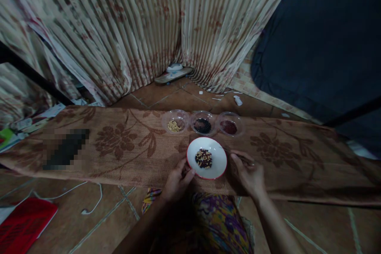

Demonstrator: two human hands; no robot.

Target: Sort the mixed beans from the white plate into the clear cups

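A white plate [218, 162] with a red rim lies on a brown flowered cloth [125, 147] and carries a small heap of mixed beans [204, 158]. My left hand [176, 182] rests at the plate's left edge, thumb touching the rim, fingers loosely curled. My right hand [248, 172] lies just right of the plate with curled fingers; whether it holds anything is hidden. Behind the plate stand three clear bowls: one with pale beans [175, 126], one with black beans [202, 126], one with red beans [228, 127].
Striped curtains [133, 27] hang behind the cloth, and a sandal [174, 73] lies at their foot. A dark mattress [321, 47] fills the right. A red book [24, 224] and a white cable [92, 204] lie on the tiled floor at left.
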